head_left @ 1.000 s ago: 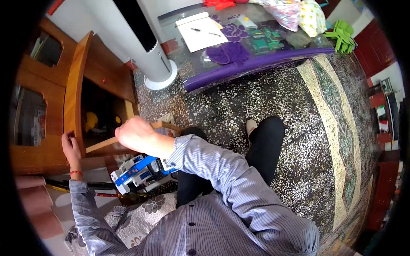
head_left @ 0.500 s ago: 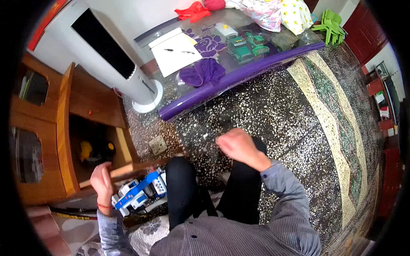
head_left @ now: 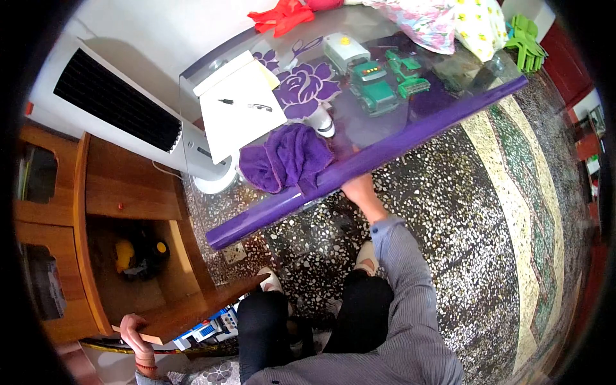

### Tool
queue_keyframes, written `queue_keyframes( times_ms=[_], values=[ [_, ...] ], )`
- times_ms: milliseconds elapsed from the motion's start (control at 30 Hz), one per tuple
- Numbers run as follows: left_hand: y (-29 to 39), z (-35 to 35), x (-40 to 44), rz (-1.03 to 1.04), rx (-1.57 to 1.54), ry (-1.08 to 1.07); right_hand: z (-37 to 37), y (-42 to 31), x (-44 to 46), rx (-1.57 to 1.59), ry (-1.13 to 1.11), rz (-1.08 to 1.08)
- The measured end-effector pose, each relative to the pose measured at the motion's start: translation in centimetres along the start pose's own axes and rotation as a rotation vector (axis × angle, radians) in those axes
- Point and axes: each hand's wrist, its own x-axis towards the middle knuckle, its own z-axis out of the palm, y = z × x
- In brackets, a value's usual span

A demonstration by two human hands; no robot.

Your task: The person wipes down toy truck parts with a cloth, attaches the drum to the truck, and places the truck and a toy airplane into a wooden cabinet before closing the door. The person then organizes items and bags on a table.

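The fingers of my left hand (head_left: pixel 136 332) are curled over the edge of the open wooden cabinet door (head_left: pixel 208 307). Inside the cabinet sits a yellow and black object (head_left: pixel 138 253) in shadow. My right hand (head_left: pixel 360 187) reaches to the purple rolled edge (head_left: pixel 385 156) of the glass table (head_left: pixel 359 138); its fingers are mostly hidden by that edge. Closest to it on the table lies a crumpled purple cloth (head_left: pixel 285 157). A white object with a dark band (head_left: pixel 322 122) shows beside the cloth; its kind is unclear.
On the table are a paper pad (head_left: pixel 237 112) with pens, a green toy truck (head_left: pixel 372 86), a green toy piece (head_left: pixel 407 74) and a red cloth (head_left: pixel 282 17). A tall white appliance (head_left: pixel 135 115) stands left. A blue-white toy (head_left: pixel 208 330) lies below the cabinet door.
My view has moved closer to the table. My right hand has gone forward from above my knees to the table's purple edge. My left hand remains at the cabinet door.
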Motion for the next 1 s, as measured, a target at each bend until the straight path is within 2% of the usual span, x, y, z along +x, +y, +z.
queue_keyframes(
  times_ms=[100, 167, 233, 300, 333, 367, 433, 467, 667, 833, 1000],
  values=[
    [0.2, -0.6, -0.2, 0.014, -0.018, -0.055, 3.2, 0.1, 5.5, 0.031, 0.250, -0.025],
    [0.3, -0.4, 0.1, 0.040, -0.034, -0.011, 6.2, 1.8, 8.8, -0.096, 0.417, -0.195],
    [1.2, -0.7, 0.3, 0.014, 0.154, -0.061, 7.7, 3.1, 10.4, -0.152, 0.316, -0.128],
    [0.9, -0.5, -0.4, -0.080, 0.009, 0.007, 8.6, 3.8, 11.2, -0.167, 0.157, -0.043],
    [1.8, -0.9, 0.5, 0.074, 0.195, -0.028, 8.8, 4.2, 11.4, -0.171, 0.099, -0.016],
    [1.9, -0.8, 0.7, 0.201, 0.212, 0.001, 9.6, 4.8, 11.9, -0.162, 0.058, -0.005],
    [2.9, -1.3, 1.8, 0.097, 0.127, -0.106, 10.4, 5.1, 12.5, -0.141, 0.008, 0.020],
    [3.4, -1.3, 2.1, 0.020, 0.050, -0.083, 10.5, 5.3, 12.6, -0.133, -0.011, 0.037],
    [3.7, -1.2, 2.3, -0.005, 0.083, -0.055, 9.0, 6.6, 11.0, 0.053, -0.064, 0.093],
    [2.9, -0.9, 1.5, 0.039, 0.056, 0.016, 4.8, 7.2, 5.2, 0.272, -0.117, 0.127],
    [2.7, -0.7, 1.6, 0.091, 0.043, 0.081, -3.5, 7.2, -3.3, 0.403, -0.221, 0.189]
  ],
)
